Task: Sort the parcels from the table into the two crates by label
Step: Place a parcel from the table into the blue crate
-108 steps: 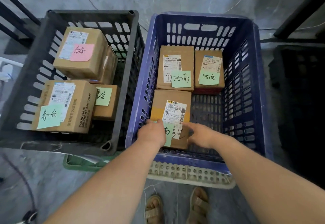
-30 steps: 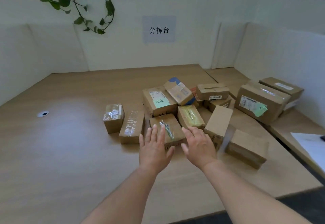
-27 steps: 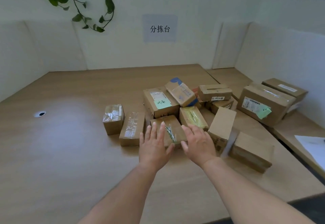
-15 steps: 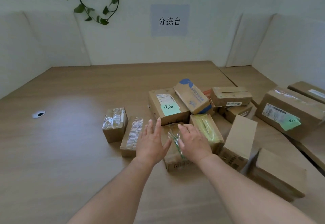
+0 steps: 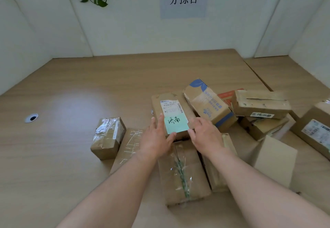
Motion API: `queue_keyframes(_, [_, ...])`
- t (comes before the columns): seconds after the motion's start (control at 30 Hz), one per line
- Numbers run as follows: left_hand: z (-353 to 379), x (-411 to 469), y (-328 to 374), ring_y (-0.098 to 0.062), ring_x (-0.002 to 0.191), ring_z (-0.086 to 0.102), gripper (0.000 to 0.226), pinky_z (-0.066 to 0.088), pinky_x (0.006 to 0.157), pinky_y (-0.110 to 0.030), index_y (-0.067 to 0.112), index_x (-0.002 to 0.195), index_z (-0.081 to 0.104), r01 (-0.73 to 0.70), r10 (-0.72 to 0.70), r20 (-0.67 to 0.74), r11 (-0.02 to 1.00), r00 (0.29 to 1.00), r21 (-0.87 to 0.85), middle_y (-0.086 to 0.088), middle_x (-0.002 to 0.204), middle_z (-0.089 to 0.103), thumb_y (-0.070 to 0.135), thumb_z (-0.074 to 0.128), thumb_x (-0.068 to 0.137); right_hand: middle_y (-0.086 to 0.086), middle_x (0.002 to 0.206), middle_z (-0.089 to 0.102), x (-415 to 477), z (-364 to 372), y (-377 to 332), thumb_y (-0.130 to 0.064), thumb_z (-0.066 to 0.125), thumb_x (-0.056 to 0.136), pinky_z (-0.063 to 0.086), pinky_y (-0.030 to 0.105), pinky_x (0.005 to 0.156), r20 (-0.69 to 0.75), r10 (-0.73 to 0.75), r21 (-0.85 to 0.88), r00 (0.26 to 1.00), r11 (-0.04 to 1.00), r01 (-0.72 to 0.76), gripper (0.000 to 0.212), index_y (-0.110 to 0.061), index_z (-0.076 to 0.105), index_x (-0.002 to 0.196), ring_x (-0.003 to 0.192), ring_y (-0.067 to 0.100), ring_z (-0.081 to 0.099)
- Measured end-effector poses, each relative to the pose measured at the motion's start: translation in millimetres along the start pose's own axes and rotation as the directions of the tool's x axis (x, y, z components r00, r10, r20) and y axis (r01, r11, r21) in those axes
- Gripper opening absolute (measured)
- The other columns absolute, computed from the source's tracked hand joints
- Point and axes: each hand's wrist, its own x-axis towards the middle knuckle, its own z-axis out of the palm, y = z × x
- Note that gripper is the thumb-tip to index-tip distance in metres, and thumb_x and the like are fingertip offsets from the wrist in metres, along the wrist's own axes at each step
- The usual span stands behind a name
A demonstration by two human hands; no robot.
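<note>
the labelled parcel (image 5: pixel 171 107) sits on the table (image 5: pixel 67 156) between both hands, just beyond the palms. the left hand (image 5: pixel 157 139) lays straight fingers along the parcel's left edge. the right hand (image 5: pixel 205 136) rests relaxed fingers at its right edge. neither hand clasps it.
</note>
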Motion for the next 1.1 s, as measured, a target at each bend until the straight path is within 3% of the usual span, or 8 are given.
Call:
queue_keyframes(0.1, [1, 21, -1, -0.036, 0.141, 0.028, 0.083, 0.031, 0.109, -0.044, 0.026, 0.153, -0.009, 0.04, -0.039, 0.018, 0.998, 0.999, -0.057, -0.013, 0.16, 0.009, 0.052, 0.045, 0.095, 0.009, 0.143, 0.039, 17, 3, 9, -0.037, 0.035, 0.1, 0.034, 0.037, 0.103, 0.04, 0.063, 0.015, 0.997, 0.998, -0.064, 0.048, -0.012, 0.036, 0.142, 0.131, 0.025, 0.034])
queue_keyframes(0.27, [11, 30, -8, -0.031, 0.126, 0.05, 0.088, 0.044, 0.102, -0.048, 0.038, 0.148, -0.006, 0.074, -0.045, 0.112, 0.96, 0.993, -0.271, -0.005, 0.145, 0.045, 0.054, 0.054, 0.085, 0.01, 0.144, 0.039, 31, -2, 14, -0.034, 0.035, 0.101, 0.041, 0.041, 0.093, 0.234, 0.112, 0.127, 0.966, 0.981, -0.144, 0.056, -0.018, 0.016, 0.151, 0.125, 0.03, 0.044])
queue_keyframes(0.4, [11, 31, -9, -0.027, 0.134, 0.041, 0.091, 0.037, 0.109, -0.045, 0.033, 0.152, -0.006, 0.13, -0.076, 0.158, 0.921, 0.984, -0.367, -0.001, 0.152, 0.036, 0.041, 0.06, 0.09, 0.004, 0.143, 0.046, 44, -18, 12, -0.016, 0.042, 0.098, 0.045, 0.038, 0.092, 0.33, -0.001, 0.309, 0.944, 0.945, -0.106, 0.061, -0.026, 0.014, 0.152, 0.119, 0.029, 0.05])
queue_keyframes(0.47, [12, 31, -10, -0.028, 0.128, 0.046, 0.092, 0.043, 0.104, -0.047, 0.033, 0.152, -0.005, 0.146, -0.083, 0.172, 0.905, 0.982, -0.399, -0.002, 0.151, 0.036, 0.035, 0.062, 0.089, 0.002, 0.146, 0.044, 48, -20, 13, -0.013, 0.043, 0.098, 0.044, 0.036, 0.092, 0.355, -0.007, 0.315, 0.935, 0.942, -0.113, 0.06, -0.027, 0.02, 0.151, 0.121, 0.027, 0.049])
queue_keyframes(0.67, [3, 21, -14, -0.026, 0.132, 0.041, 0.097, 0.046, 0.101, -0.05, 0.035, 0.153, -0.001, 0.132, -0.098, 0.092, 0.854, 0.991, -0.503, -0.001, 0.154, 0.031, 0.023, 0.067, 0.084, -0.001, 0.145, 0.044, 45, -19, 11, -0.012, 0.054, 0.093, 0.048, 0.025, 0.078, 0.293, -0.054, 0.443, 0.955, 0.893, -0.086, 0.065, -0.033, 0.027, 0.149, 0.118, 0.02, 0.049])
queue_keyframes(0.77, [-7, 12, -17, -0.022, 0.139, 0.034, 0.098, 0.036, 0.111, -0.046, 0.035, 0.153, -0.001, 0.101, -0.098, 0.033, 0.836, 0.995, -0.54, 0.004, 0.156, 0.027, 0.022, 0.068, 0.084, 0.001, 0.148, 0.039, 44, -25, 7, -0.012, 0.057, 0.09, 0.042, 0.031, 0.094, 0.239, -0.084, 0.46, 0.967, 0.887, -0.036, 0.068, -0.033, 0.029, 0.148, 0.128, 0.022, 0.043])
queue_keyframes(0.9, [-25, -4, -16, -0.024, 0.133, 0.043, 0.099, 0.035, 0.111, -0.044, 0.039, 0.152, 0.0, 0.076, -0.108, -0.025, 0.823, 0.994, -0.563, 0.004, 0.154, 0.031, 0.019, 0.069, 0.085, 0.002, 0.15, 0.035, 39, -35, -2, -0.012, 0.06, 0.089, 0.035, 0.036, 0.105, 0.193, -0.129, 0.512, 0.973, 0.859, 0.013, 0.071, -0.034, 0.029, 0.148, 0.134, 0.022, 0.036])
queue_keyframes(1.1, [-51, -36, -15, -0.018, 0.124, 0.05, 0.1, 0.045, 0.103, -0.048, 0.045, 0.15, 0.005, 0.01, -0.087, -0.108, 0.822, 0.99, -0.57, 0.005, 0.145, 0.043, 0.013, 0.071, 0.082, 0.001, 0.153, 0.032, 17, -58, -13, -0.012, 0.064, 0.087, 0.032, 0.037, 0.107, 0.155, -0.213, 0.533, 0.965, 0.84, 0.1, 0.077, -0.034, 0.025, 0.149, 0.139, 0.023, 0.031])
